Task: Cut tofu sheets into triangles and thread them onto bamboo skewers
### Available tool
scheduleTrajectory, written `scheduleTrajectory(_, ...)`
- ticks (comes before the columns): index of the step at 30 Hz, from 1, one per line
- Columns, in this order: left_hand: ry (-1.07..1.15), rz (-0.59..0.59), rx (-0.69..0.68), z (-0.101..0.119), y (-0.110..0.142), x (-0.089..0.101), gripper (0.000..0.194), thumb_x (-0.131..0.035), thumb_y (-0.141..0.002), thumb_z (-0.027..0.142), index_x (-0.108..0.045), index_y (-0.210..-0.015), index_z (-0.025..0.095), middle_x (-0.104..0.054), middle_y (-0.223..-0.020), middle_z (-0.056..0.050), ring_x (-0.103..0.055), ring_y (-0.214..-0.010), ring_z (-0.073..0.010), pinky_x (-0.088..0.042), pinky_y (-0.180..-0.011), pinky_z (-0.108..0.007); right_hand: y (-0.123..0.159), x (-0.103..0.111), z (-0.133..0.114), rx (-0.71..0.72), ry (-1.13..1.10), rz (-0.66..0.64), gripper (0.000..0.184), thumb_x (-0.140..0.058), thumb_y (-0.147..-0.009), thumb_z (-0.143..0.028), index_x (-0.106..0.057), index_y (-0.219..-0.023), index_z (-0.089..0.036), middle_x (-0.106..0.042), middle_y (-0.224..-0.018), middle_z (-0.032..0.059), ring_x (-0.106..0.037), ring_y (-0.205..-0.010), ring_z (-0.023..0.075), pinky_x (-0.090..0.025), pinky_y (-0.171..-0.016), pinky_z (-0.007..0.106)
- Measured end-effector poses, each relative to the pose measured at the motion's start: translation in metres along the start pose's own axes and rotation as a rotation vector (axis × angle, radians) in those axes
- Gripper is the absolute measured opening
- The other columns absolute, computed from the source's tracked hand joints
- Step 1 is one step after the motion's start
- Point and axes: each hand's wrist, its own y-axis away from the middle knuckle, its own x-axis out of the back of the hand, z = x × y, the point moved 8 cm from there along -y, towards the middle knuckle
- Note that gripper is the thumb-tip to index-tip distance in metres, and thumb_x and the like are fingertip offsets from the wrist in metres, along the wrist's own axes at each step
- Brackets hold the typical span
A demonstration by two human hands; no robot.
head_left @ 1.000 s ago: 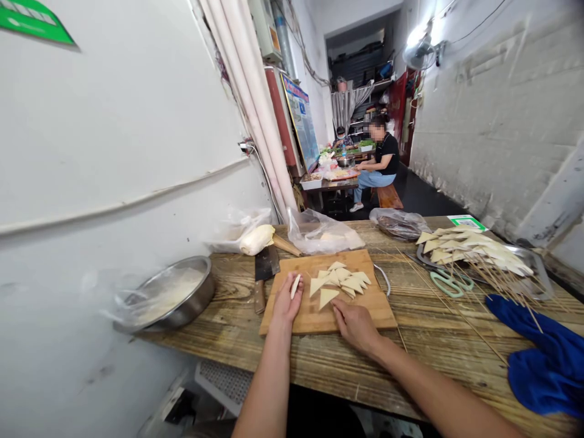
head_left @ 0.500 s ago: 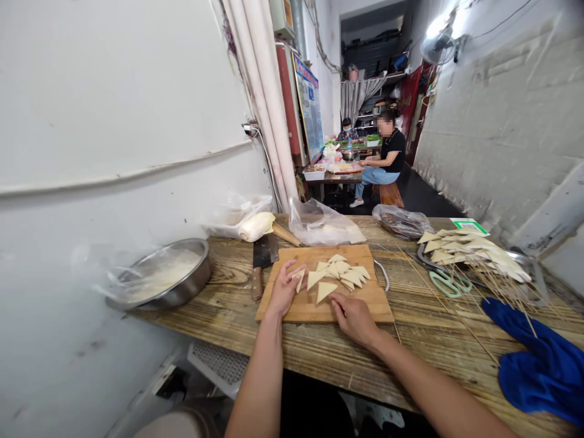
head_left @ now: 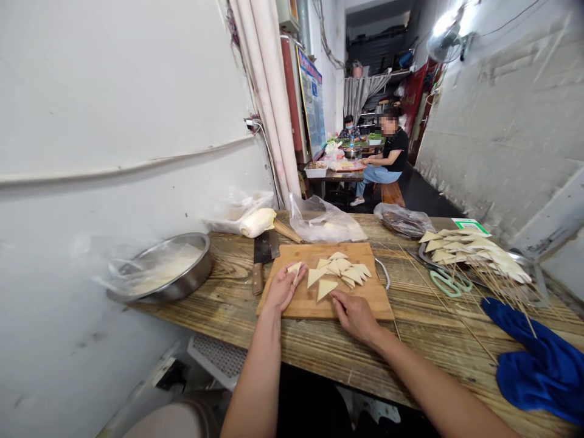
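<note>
A wooden cutting board [head_left: 360, 301] lies on the plank table, carrying a small heap of pale triangular tofu pieces [head_left: 345, 272]. My left hand [head_left: 283, 286] rests on the board's left part, fingers closed on one triangular piece [head_left: 294, 267] laid flat. My right hand [head_left: 356, 314] lies at the board's front edge, its fingers curled and touching the nearest loose triangle [head_left: 326, 288]. A cleaver [head_left: 263, 253] lies just left of the board.
A steel basin [head_left: 164, 272] under plastic film sits at the left. Plastic bags [head_left: 322, 224] lie behind the board. At the right are a tray of skewered tofu [head_left: 474, 248], green scissors [head_left: 448, 284], loose skewers and a blue cloth [head_left: 538, 359]. People sit at a far table.
My left hand has lowered the tofu piece it held on edge, laying it flat on the board. My right hand has barely moved. The camera has drifted slightly.
</note>
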Motion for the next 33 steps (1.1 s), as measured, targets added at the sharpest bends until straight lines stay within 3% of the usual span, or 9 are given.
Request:
scheduleTrajectory(7,0.155,0.096,0.133,-0.007,-0.004,0.014,0.023,-0.054,-0.082,0.02,-0.057,-0.105,0.019,-0.064,-0.102,-0.008,-0.06,-0.1,-0.0179,-0.05,-0.085,-0.033,0.003,-0.003,-0.005,0.067,0.022,-0.047,0.03,-0.036,-0.087,-0.021,-0.06,-0.105,-0.019,-0.07,-0.078,0.0044,-0.064,-0.064,0.014,-0.044,-0.062,0.021)
scheduleTrajectory(12,0.223,0.218,0.133,-0.009,-0.005,0.021,0.017,-0.051,-0.084,0.018,-0.06,-0.095,0.009,-0.065,-0.099,-0.014,-0.06,-0.099,-0.0182,-0.053,-0.079,-0.024,0.004,-0.003,-0.007,0.096,0.039,-0.048,0.031,-0.037,-0.087,-0.022,-0.06,-0.108,-0.02,-0.071,-0.079,0.0044,-0.063,-0.062,0.0135,-0.043,-0.06,0.021)
scheduleTrajectory(24,0.15,0.199,0.053,-0.007,-0.008,0.021,0.01,-0.052,-0.082,0.015,-0.062,-0.08,0.013,-0.065,-0.101,-0.009,-0.054,-0.108,-0.0208,-0.045,-0.094,-0.033,0.003,-0.006,-0.01,0.113,0.073,-0.077,0.033,-0.039,-0.086,-0.018,-0.06,-0.11,-0.019,-0.071,-0.077,0.0044,-0.064,-0.06,0.0133,-0.042,-0.058,0.02)
scheduleTrajectory(33,0.275,0.22,0.089,-0.01,-0.009,0.023,0.016,-0.045,-0.083,0.009,-0.06,-0.089,0.009,-0.063,-0.102,-0.015,-0.055,-0.108,-0.025,-0.048,-0.089,-0.042,0.004,-0.009,-0.007,0.112,0.1,-0.087,0.032,-0.038,-0.087,-0.019,-0.062,-0.108,-0.019,-0.071,-0.083,0.0054,-0.065,-0.063,0.0142,-0.043,-0.06,0.02)
